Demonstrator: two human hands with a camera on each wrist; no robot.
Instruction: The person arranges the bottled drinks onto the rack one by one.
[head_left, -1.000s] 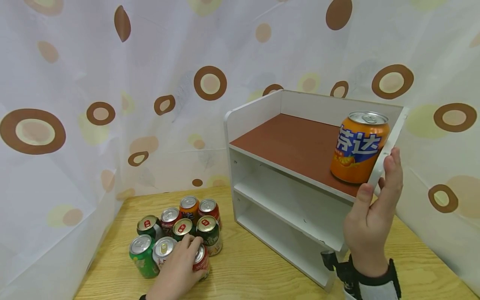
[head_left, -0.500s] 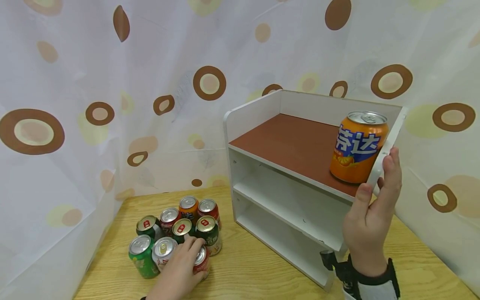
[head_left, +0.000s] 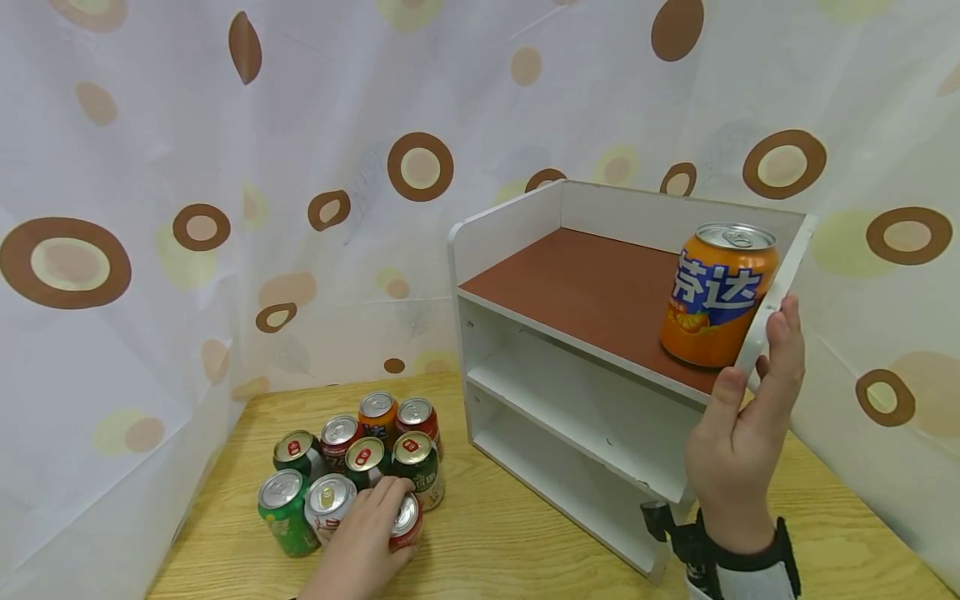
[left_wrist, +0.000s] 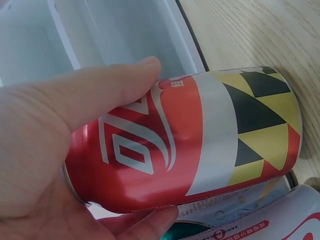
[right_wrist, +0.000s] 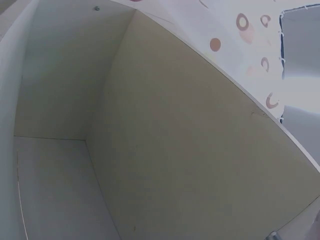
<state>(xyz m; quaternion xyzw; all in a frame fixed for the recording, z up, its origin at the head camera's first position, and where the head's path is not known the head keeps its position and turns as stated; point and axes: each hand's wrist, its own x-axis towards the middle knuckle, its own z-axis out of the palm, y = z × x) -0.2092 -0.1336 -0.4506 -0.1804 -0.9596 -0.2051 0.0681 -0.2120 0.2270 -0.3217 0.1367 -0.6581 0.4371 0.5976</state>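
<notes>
My left hand [head_left: 363,533] grips a red soda can [left_wrist: 135,155], thumb along one side and fingers curled round the other. White, yellow and dark triangles mark the can's lower part in the left wrist view. In the head view its silver lid shows beside the fingers, at the front of a group of cans, including a green can [head_left: 288,512] and a white can [head_left: 327,502]. On the right, my right hand [head_left: 738,454] rests with straight fingers against the side panel of a white shelf unit [head_left: 551,350]. An orange soda can [head_left: 718,296] stands on its brown top.
Behind the held can stand several dark green, red and orange cans, close together on the wooden table [head_left: 480,517]. The shelf unit has two open compartments below its top [head_left: 592,283]. A patterned curtain [head_left: 337,125] hangs behind everything.
The red can and my left hand have shifted slightly right, and the can's lid shows more. My right hand has stayed at the shelf unit's side.
</notes>
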